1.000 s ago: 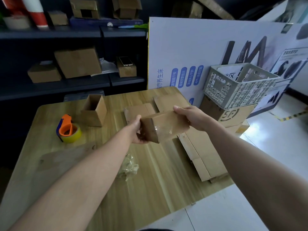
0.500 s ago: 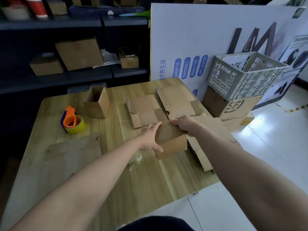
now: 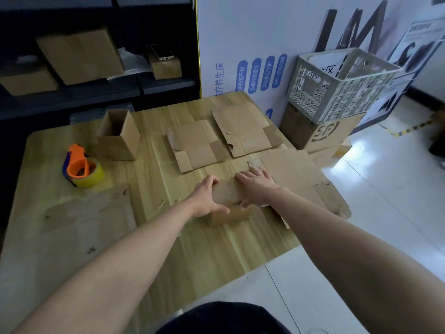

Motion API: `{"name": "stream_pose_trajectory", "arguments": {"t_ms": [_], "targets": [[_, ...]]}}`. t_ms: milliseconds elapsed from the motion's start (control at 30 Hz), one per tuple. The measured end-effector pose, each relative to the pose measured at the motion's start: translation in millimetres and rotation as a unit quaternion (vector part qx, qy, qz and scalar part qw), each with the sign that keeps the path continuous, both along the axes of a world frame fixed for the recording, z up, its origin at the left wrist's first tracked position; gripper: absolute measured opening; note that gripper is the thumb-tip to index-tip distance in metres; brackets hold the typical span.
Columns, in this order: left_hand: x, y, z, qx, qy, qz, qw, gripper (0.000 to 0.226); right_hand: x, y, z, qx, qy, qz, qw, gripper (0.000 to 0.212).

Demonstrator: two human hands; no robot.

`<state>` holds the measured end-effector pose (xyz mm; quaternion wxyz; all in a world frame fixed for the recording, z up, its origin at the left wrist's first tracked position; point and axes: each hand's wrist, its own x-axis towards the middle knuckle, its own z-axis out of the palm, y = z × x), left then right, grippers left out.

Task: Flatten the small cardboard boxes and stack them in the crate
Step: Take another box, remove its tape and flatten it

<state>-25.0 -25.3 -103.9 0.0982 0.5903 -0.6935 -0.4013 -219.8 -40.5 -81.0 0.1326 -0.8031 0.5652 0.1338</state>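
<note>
A small brown cardboard box (image 3: 227,195) lies on the wooden table (image 3: 216,249), partly squashed under both hands. My left hand (image 3: 206,197) grips its left end, thumb at the near edge and fingers curled over the far edge. My right hand (image 3: 255,188) presses flat on its top right with fingers spread. Two flattened boxes (image 3: 195,145) (image 3: 243,128) lie further back on the table. Another small box (image 3: 118,138) stands upright and open at the back left. The white plastic crate (image 3: 337,83) sits to the right on a brown carton (image 3: 322,131).
An orange tape dispenser with yellow tape (image 3: 81,168) sits at the table's left. A large flat cardboard sheet (image 3: 298,177) covers the table's right edge, and another flat piece (image 3: 89,218) lies near left. Dark shelves with boxes stand behind; a white board stands behind the crate.
The box was held up in the air between both hands; it has come down onto the table, and both hands now bear down on it, collapsing it.
</note>
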Motion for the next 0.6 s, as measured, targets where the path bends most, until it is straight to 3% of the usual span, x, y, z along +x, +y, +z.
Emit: {"name": "stream_pose_trajectory", "arguments": {"t_ms": [67, 233, 600], "targets": [[2, -3, 1, -0.035, 0.014, 0.018, 0.999, 0.072, 1, 1, 2, 0.006, -0.003, -0.007, 1.000, 0.107], [0, -5, 6, -0.148, -0.060, 0.034, 0.987, 0.046, 8, -2, 9, -0.002, 0.027, 0.007, 1.000, 0.105], [-11, 3, 16, -0.112, -0.079, 0.056, 0.989, 0.023, 14, 2, 5, -0.005, 0.039, -0.016, 0.999, 0.103]]}}
